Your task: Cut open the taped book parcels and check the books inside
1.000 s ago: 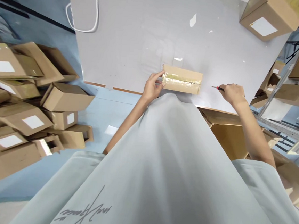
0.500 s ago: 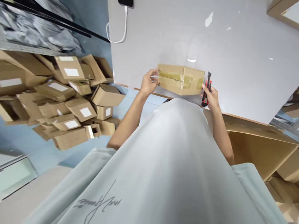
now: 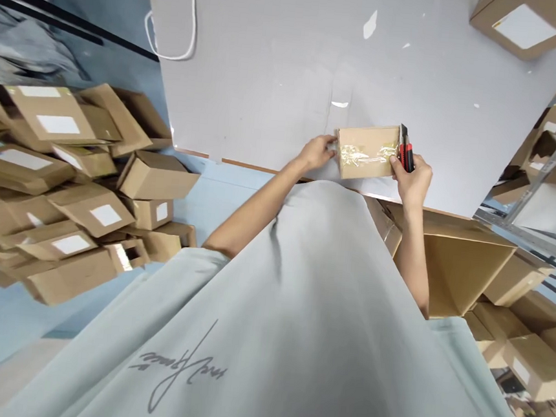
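A small cardboard box (image 3: 366,138) with shiny clear tape across its face is held at the near edge of the table. My left hand (image 3: 316,153) has its bent fingers against the left end of the box. On the other side, my right hand (image 3: 414,180) grips a red and black utility knife (image 3: 406,156), blade end pointing away from me. The right thumb presses on the box's right end. The fingers behind the knife are partly hidden.
The white table (image 3: 270,71) carries a labelled carton (image 3: 522,29) at the far right, paper scraps, and a white cable (image 3: 194,26) plugged into a black phone. Many cardboard boxes (image 3: 82,217) are heaped at left. A large open carton (image 3: 467,270) stands below the table at right.
The box has been turned, so one taped face now shows instead of two sides. Both hands moved with it, and the knife has tilted. The whole view has shifted too.
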{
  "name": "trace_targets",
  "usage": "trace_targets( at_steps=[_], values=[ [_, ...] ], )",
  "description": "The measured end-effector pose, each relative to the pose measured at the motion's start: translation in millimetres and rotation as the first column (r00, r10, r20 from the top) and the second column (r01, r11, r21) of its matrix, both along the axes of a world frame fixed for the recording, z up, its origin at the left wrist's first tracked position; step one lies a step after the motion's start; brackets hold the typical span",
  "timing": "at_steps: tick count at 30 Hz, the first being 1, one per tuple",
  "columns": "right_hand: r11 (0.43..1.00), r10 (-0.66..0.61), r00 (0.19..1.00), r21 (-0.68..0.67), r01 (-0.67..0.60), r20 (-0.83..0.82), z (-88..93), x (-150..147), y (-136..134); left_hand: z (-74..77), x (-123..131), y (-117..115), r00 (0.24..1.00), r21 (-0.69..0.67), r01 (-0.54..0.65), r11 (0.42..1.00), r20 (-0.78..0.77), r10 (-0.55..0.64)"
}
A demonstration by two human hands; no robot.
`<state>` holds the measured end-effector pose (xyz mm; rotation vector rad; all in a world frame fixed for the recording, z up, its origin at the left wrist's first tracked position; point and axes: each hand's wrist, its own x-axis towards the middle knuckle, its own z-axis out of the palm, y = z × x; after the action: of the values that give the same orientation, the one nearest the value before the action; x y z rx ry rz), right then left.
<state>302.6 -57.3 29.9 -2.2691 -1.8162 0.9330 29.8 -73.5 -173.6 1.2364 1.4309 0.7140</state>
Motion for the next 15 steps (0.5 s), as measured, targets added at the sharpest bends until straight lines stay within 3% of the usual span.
trace_targets(
  at_steps=[2, 4, 7, 9, 12, 15],
  values=[
    [0.998, 0.054, 0.997, -0.038, -0.052, 0.051, 3.9, -4.1, 0.2, 20.3, -9.7, 7.0, 0.998, 0.034, -0.041, 0.999, -0.039, 0.042],
    [0.994, 0.101, 0.991, -0.051, -0.097, 0.084, 8.8, -8.9, 0.4, 49.8, -17.8, 15.4, 0.996, 0.071, -0.089, 0.994, -0.016, 0.090],
    [0.986, 0.162, 0.972, -0.064, -0.153, 0.171, 22.2, -17.3, -1.8, 95.0, -20.4, 26.8, 0.999, 0.091, -0.031, 0.995, 0.014, 0.030],
    [0.979, 0.198, 0.952, -0.084, -0.184, 0.234, 35.8, -24.9, -7.6, 115.4, -19.3, 32.2, 1.000, 0.098, 0.014, 0.995, 0.019, -0.016],
    [0.972, 0.230, 0.940, -0.104, -0.210, 0.251, 57.7, -41.5, -24.3, 127.3, -20.0, 38.0, 0.998, 0.106, 0.051, 0.993, 0.015, -0.053],
    [0.956, 0.273, 0.949, -0.151, -0.250, 0.158, 71.6, -64.7, -42.5, 126.2, -23.3, 41.9, 0.996, 0.118, 0.088, 0.989, 0.013, -0.090]
  ],
)
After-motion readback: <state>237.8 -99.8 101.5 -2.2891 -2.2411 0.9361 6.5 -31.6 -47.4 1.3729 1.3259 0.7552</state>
